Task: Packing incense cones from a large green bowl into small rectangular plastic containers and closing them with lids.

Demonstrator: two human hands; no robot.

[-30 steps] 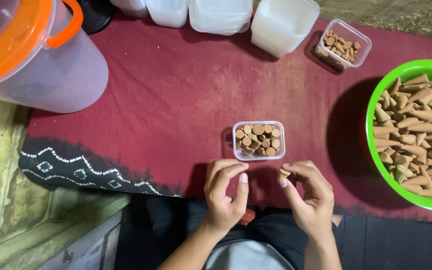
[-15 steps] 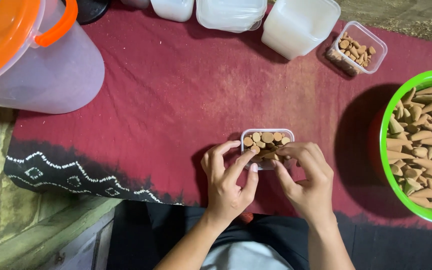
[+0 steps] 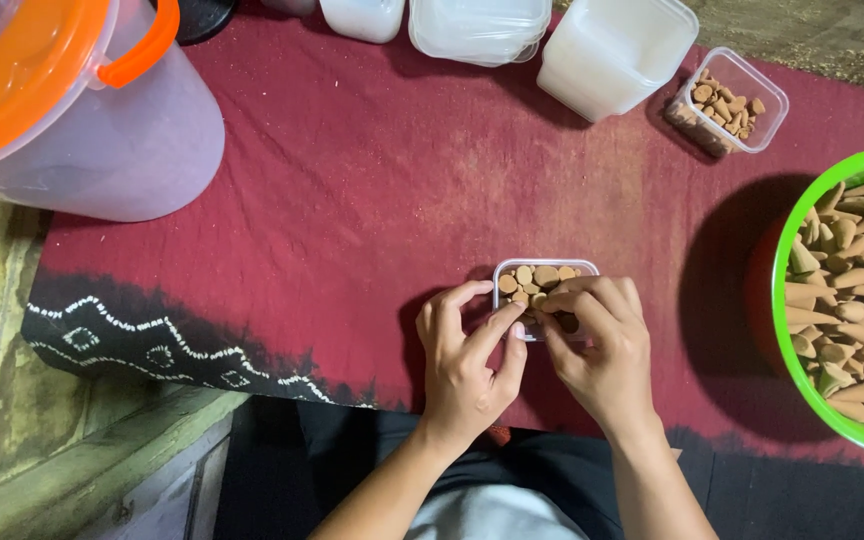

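Both hands were at a small clear box (image 3: 544,275) packed w/ tan cones standing on end, set on a dark red cloth (image 3: 352,200) near its front edge. Left hand (image 3: 464,358) sat at the box's left side, thumb and forefinger curled in narrow, tips touching the near-left corner; couldn't tell if it pinched a cone or just the rim. Right hand (image 3: 597,345) covered the near-right part of the box, fingers (image 3: 580,298) bent down over the cones, tips touching them; grip on any single cone hidden by the fingers themselves.

Far right, a green bowl (image 3: 787,330) heaped w/ more tan cones (image 3: 857,290) lying loose, partly cut by the frame edge, well apart from the small box. Top right, a second clear box (image 3: 727,102) of cones, tilted, just beside a white square tub (image 3: 617,50). More white tubs and lids (image 3: 477,28) lined the far edge of the cloth. Top left, a big see-through bucket (image 3: 102,130) w/ orange lid (image 3: 22,70) and orange handle, resting on the cloth's left end. Cloth's left-front edge had a black band w/ white zigzag pattern (image 3: 122,335). Person's dark-clothed lap showed below the wrists.
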